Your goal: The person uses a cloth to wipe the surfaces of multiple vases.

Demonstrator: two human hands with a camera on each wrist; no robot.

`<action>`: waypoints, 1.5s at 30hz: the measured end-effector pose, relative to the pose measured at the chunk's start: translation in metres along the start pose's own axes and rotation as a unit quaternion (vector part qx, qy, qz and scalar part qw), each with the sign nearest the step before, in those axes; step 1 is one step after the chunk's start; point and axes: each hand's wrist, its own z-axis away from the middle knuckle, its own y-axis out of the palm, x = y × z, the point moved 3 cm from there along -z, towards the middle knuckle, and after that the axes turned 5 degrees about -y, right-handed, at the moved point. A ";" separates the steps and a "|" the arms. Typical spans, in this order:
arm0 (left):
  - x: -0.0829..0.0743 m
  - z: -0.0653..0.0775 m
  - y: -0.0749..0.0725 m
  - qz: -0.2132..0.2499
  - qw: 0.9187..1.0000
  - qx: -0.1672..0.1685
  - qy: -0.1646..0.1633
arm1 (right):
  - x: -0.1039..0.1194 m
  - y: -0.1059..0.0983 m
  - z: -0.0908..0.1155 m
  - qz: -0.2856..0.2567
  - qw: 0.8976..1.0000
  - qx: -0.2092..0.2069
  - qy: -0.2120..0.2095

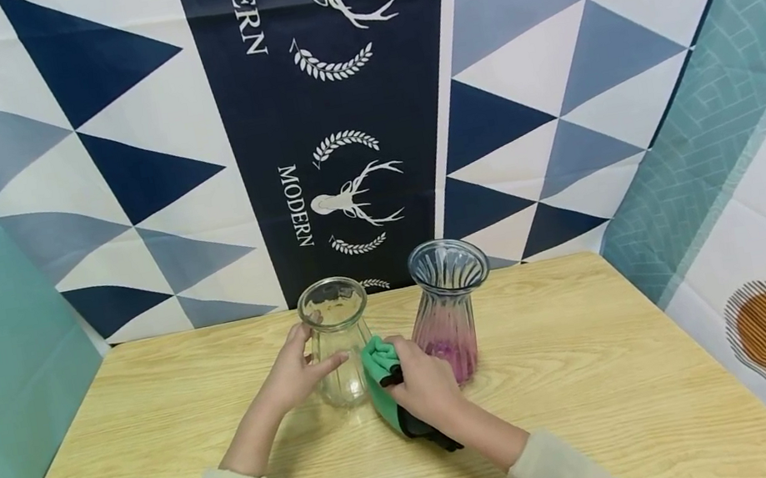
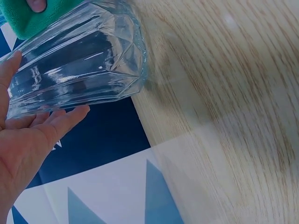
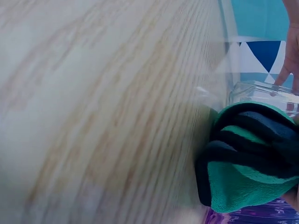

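Observation:
On the table stands a clear glass vase [image 1: 347, 387] with ribbed sides. My left hand [image 1: 294, 376] holds it from the left, thumb on the near side and fingers round the back, as the left wrist view shows along the glass vase [image 2: 79, 60]. Bunched in my right hand [image 1: 423, 376] is a green cloth [image 1: 382, 400] with black edging, close against the vase's right side. Folds of the cloth [image 3: 247, 186] hang below the right hand, which is mostly hidden in the right wrist view.
A second vase [image 1: 446, 321], blue at the rim and pink to purple lower down, stands just right of my right hand. The wooden table [image 1: 592, 398] ends at a patterned backdrop [image 1: 175, 223] behind the vases. Light glares off the front of the tabletop.

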 end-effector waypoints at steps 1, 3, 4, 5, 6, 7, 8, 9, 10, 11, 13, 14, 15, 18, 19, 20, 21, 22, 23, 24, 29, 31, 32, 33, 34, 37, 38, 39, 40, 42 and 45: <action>0.000 0.000 0.000 0.000 1.000 0.000 -0.002 | 0.000 0.001 0.000 -0.001 1.000 -0.004 -0.002; 0.001 -0.001 0.000 0.000 1.000 0.000 -0.004 | -0.001 0.001 0.001 -0.006 1.000 -0.015 -0.004; 0.007 -0.004 0.000 -0.002 1.000 -0.001 -0.002 | -0.001 0.000 0.001 -0.010 1.000 -0.023 -0.005; 0.007 -0.004 0.000 -0.001 1.000 -0.001 -0.003 | 0.000 0.000 0.001 -0.013 0.999 -0.032 -0.007; 0.008 -0.004 0.001 0.000 1.000 -0.001 -0.003 | 0.000 -0.001 0.001 -0.015 0.999 -0.043 -0.011; 0.008 -0.004 0.001 0.000 1.000 -0.001 -0.001 | 0.000 -0.001 0.000 -0.016 0.998 -0.056 -0.016; 0.009 -0.004 0.001 0.000 1.000 -0.001 0.001 | 0.001 -0.003 -0.001 -0.019 0.997 -0.069 -0.021; 0.009 -0.004 0.001 0.002 1.000 0.000 0.002 | 0.002 -0.005 -0.002 -0.023 0.996 -0.083 -0.028; 0.009 -0.004 0.001 0.003 1.000 0.000 0.003 | 0.002 -0.006 -0.004 -0.027 0.994 -0.099 -0.035; 0.009 -0.005 0.001 0.004 1.000 0.000 0.004 | 0.003 -0.008 -0.005 -0.030 0.992 -0.113 -0.042; 0.009 -0.005 0.001 0.003 1.000 0.001 0.008 | 0.005 -0.012 -0.008 -0.037 0.989 -0.135 -0.051; 0.009 -0.005 0.001 0.003 1.000 0.000 0.009 | 0.006 -0.014 -0.010 -0.041 0.988 -0.142 -0.054; 0.009 -0.005 0.001 0.002 1.000 0.000 0.010 | 0.006 -0.016 -0.011 -0.042 0.987 -0.146 -0.056; 0.009 -0.005 0.001 -0.003 1.000 0.001 0.012 | 0.007 -0.018 -0.014 -0.041 0.987 -0.143 -0.054; 0.008 -0.005 0.001 -0.004 1.000 0.002 0.012 | 0.007 -0.018 -0.014 -0.040 0.988 -0.141 -0.053; 0.008 -0.005 0.001 -0.004 1.000 0.002 0.011 | 0.007 -0.018 -0.014 -0.040 0.988 -0.137 -0.051; 0.008 -0.005 0.001 -0.004 1.000 0.004 0.010 | 0.007 -0.018 -0.015 -0.040 0.989 -0.133 -0.050; 0.008 -0.005 0.001 -0.005 1.000 0.005 0.010 | 0.007 -0.017 -0.015 -0.040 0.990 -0.129 -0.048; 0.008 -0.005 0.001 -0.007 1.000 0.006 0.010 | 0.006 -0.017 -0.015 -0.039 0.990 -0.125 -0.045; 0.008 -0.005 0.001 -0.006 1.000 0.006 0.010 | 0.006 -0.016 -0.015 -0.038 0.991 -0.118 -0.041; 0.008 -0.006 0.001 -0.005 1.000 0.008 0.011 | 0.001 -0.008 -0.011 -0.023 0.997 -0.071 -0.023; 0.009 -0.006 0.001 -0.004 1.000 0.007 0.011 | 0.000 -0.004 -0.008 -0.013 0.998 -0.055 -0.021; 0.009 -0.006 0.001 -0.004 1.000 0.007 0.011 | -0.001 -0.003 -0.007 -0.007 0.999 -0.049 -0.020; 0.009 -0.006 0.001 -0.005 1.000 0.005 0.012 | -0.001 -0.002 -0.006 -0.001 0.999 -0.042 -0.018; 0.009 -0.006 0.001 -0.007 1.000 0.002 0.012 | -0.001 -0.001 -0.005 0.005 0.999 -0.035 -0.017; 0.009 -0.005 0.001 -0.013 1.000 -0.011 0.009 | -0.002 0.002 -0.002 0.015 1.000 -0.011 -0.013; 0.008 -0.005 0.002 -0.017 1.000 -0.018 0.007 | -0.002 0.002 -0.001 0.016 1.000 -0.004 -0.012; 0.008 -0.005 0.002 -0.021 1.000 -0.023 0.004 | -0.002 0.003 -0.001 0.017 1.000 0.003 -0.011; 0.007 -0.005 0.003 -0.023 0.999 -0.029 -0.001 | -0.002 0.003 0.000 0.016 1.000 0.007 -0.010; 0.006 -0.006 0.004 -0.027 0.999 -0.044 -0.009 | -0.002 0.003 0.001 0.012 1.000 0.010 -0.008; 0.006 -0.007 0.007 -0.031 0.997 -0.065 -0.015 | -0.002 0.003 0.002 0.001 1.000 0.002 -0.005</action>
